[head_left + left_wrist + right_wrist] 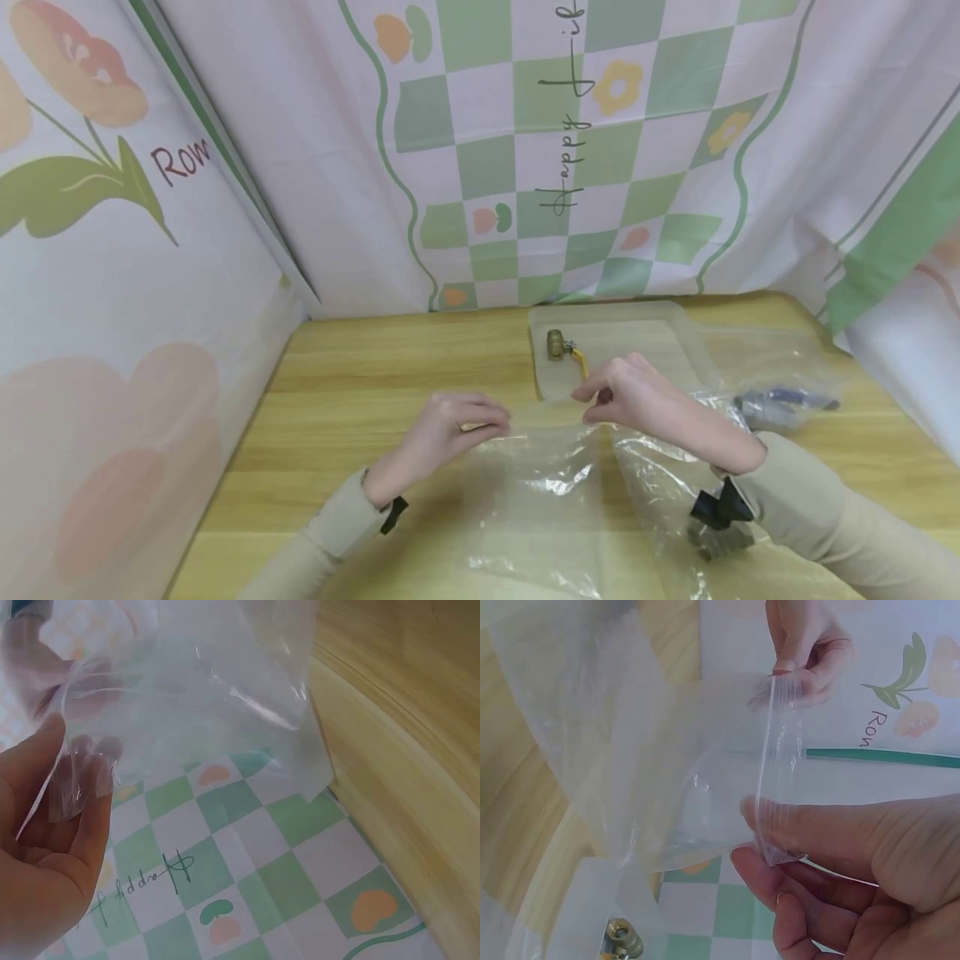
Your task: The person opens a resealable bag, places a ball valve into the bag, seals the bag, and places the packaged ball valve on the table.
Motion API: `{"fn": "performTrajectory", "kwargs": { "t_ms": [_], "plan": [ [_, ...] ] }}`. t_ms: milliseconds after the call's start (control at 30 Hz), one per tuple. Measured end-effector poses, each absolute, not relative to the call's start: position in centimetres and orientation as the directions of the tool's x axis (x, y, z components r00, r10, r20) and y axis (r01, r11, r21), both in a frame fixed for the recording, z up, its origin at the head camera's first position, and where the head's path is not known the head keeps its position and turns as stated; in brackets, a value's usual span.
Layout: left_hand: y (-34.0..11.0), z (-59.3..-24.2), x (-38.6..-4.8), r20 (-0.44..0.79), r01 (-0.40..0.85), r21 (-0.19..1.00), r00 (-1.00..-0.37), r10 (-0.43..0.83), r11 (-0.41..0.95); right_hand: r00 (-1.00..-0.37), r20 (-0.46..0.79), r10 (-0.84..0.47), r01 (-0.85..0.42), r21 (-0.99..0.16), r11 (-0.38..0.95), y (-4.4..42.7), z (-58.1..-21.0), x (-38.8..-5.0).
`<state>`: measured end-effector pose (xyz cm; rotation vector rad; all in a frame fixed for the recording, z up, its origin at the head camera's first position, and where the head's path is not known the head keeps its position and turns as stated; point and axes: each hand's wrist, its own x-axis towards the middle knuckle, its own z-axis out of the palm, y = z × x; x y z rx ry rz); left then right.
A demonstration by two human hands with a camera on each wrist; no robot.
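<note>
A clear zip bag [536,508] hangs by its top edge between the two hands, above the table. At its left top corner the left hand [450,427] pinches the film between thumb and fingers. The right hand [641,402] pinches the other corner; in the right wrist view its thumb and index finger grip the white zip strip [763,772]. No item shows inside this bag. Just beyond the right hand, a brass ball valve [555,344] with a yellow lever lies in a translucent tray [603,312].
Right of the tray lies a clear bag [772,354] with blue and grey parts [783,404] in it. Another clear bag [656,492], holding a dark grey part [720,540], lies under the right forearm. Printed curtains [360,167] enclose the wooden table [390,358] at the back and sides.
</note>
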<state>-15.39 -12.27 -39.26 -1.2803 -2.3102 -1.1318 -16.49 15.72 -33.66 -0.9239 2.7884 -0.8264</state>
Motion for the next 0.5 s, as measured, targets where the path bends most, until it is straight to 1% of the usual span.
{"fn": "performTrajectory", "kwargs": {
  "t_ms": [133,233,333,400,500],
  "plan": [
    [-12.28,-39.23,-15.38,0.561,0.799,0.52,-0.587,0.584,0.303,-0.817,0.076,-0.572,-0.525,-0.511,0.681,15.81,-33.64,-16.49],
    [-12.49,-39.23,-15.43,0.552,0.773,0.535,-0.626,0.552,0.342,-0.811,0.078,-0.579,-0.534,-0.503,0.68,15.86,-33.6,-16.45],
    [-12.76,-39.24,-15.56,0.539,0.755,0.529,-0.652,0.534,0.387,-0.809,0.085,-0.582,-0.54,-0.499,0.678,15.99,-33.58,-16.41],
    [-12.93,-39.2,-15.59,0.531,0.749,0.525,-0.659,0.533,0.403,-0.809,0.085,-0.582,-0.54,-0.498,0.678,16.1,-33.57,-16.41],
    [-13.06,-39.1,-15.62,0.525,0.755,0.518,-0.651,0.548,0.401,-0.813,0.084,-0.576,-0.535,-0.501,0.681,16.24,-33.6,-16.48]
  ]
}}
